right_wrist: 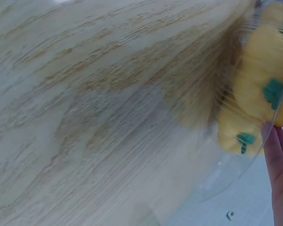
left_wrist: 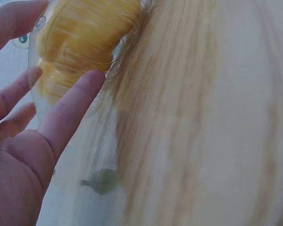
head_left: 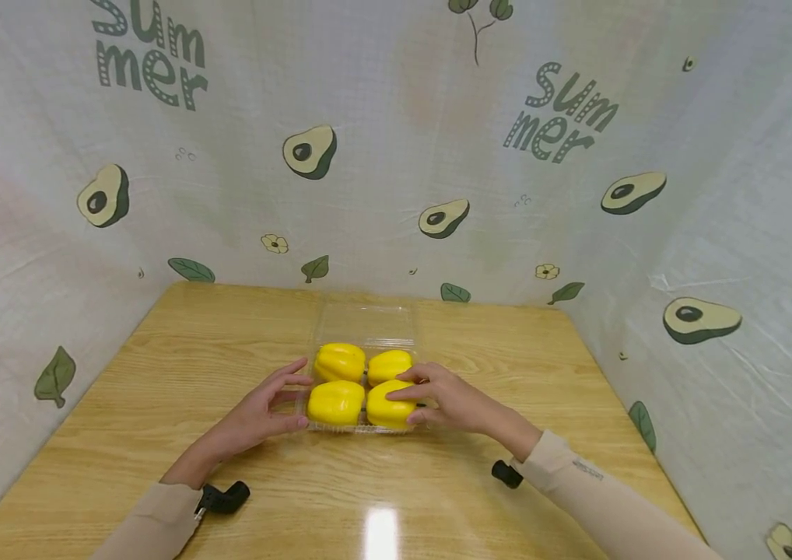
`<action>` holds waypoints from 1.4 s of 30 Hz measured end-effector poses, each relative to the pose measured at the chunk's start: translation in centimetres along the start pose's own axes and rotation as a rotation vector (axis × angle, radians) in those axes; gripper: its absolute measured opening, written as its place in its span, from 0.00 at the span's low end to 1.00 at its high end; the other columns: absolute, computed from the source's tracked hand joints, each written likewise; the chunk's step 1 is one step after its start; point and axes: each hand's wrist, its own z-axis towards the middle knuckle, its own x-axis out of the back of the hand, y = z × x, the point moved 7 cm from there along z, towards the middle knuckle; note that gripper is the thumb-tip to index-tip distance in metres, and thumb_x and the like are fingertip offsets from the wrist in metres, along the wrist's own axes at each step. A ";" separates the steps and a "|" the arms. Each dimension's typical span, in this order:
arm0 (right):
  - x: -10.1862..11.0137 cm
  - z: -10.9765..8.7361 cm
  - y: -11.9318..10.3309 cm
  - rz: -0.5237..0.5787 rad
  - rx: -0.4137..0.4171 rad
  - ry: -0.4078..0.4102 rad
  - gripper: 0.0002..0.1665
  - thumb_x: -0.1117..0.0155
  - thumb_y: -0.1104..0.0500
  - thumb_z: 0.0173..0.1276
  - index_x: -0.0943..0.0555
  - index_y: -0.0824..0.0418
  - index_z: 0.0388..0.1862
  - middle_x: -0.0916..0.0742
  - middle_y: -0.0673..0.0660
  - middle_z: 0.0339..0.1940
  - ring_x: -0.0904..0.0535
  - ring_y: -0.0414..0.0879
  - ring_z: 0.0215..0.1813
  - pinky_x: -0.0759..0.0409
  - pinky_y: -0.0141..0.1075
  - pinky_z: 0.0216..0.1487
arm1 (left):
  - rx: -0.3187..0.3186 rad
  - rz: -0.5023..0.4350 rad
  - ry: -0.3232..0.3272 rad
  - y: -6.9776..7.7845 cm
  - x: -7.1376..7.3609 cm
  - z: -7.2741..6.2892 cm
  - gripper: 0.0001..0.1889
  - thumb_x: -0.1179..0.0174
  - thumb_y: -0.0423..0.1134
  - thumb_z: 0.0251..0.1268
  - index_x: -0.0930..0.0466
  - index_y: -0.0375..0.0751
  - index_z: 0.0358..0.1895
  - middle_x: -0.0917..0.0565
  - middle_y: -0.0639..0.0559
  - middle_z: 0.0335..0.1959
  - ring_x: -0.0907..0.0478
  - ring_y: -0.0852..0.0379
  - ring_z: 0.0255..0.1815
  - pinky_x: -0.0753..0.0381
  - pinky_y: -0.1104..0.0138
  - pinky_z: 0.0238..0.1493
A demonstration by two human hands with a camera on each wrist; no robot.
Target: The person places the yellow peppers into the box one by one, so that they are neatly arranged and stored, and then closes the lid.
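Several yellow bell peppers (head_left: 336, 403) sit in two rows in a clear plastic clamshell box (head_left: 350, 428), whose lid (head_left: 366, 320) lies folded back. My right hand (head_left: 445, 398) holds the front right yellow bell pepper (head_left: 383, 406), fingers over its top and thumb at its right side. At the box's left side is my left hand (head_left: 259, 412), fingers spread and mostly straight, thumb near the front left corner. In the left wrist view its thumb (left_wrist: 78, 101) lies against the clear wall. Green stems (right_wrist: 273, 92) show through the plastic in the right wrist view.
The box stands on a wooden table (head_left: 228, 327) near its middle. A pale cloth (head_left: 382, 155) printed with avocados and leaves hangs behind and at both sides. Black wrist-worn pieces (head_left: 228, 498) show at both sleeves.
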 end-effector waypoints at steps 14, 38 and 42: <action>0.1 -0.1 0.1 0.041 0.050 -0.056 0.29 0.30 0.51 0.77 0.21 0.47 0.75 0.24 0.58 0.73 0.26 0.51 0.66 0.20 0.49 0.67 | -0.004 -0.012 -0.003 0.0 0.0 0.0 0.30 0.28 0.37 0.72 0.28 0.41 0.74 0.55 0.42 0.89 0.34 0.26 0.76 0.18 0.57 0.67; 0.7 0.0 -0.3 0.063 0.050 -0.043 0.29 0.28 0.53 0.76 0.21 0.49 0.74 0.25 0.61 0.74 0.28 0.55 0.73 0.20 0.50 0.68 | 0.003 0.005 0.005 -0.2 0.0 -0.1 0.30 0.28 0.40 0.72 0.27 0.43 0.73 0.53 0.44 0.89 0.33 0.27 0.76 0.18 0.54 0.68; 0.8 0.0 -0.5 0.062 0.056 -0.044 0.29 0.28 0.52 0.76 0.21 0.49 0.74 0.24 0.59 0.73 0.27 0.53 0.72 0.19 0.48 0.67 | 0.007 0.004 0.004 -0.1 0.0 -0.1 0.30 0.28 0.40 0.72 0.27 0.43 0.73 0.54 0.44 0.89 0.33 0.26 0.76 0.17 0.56 0.67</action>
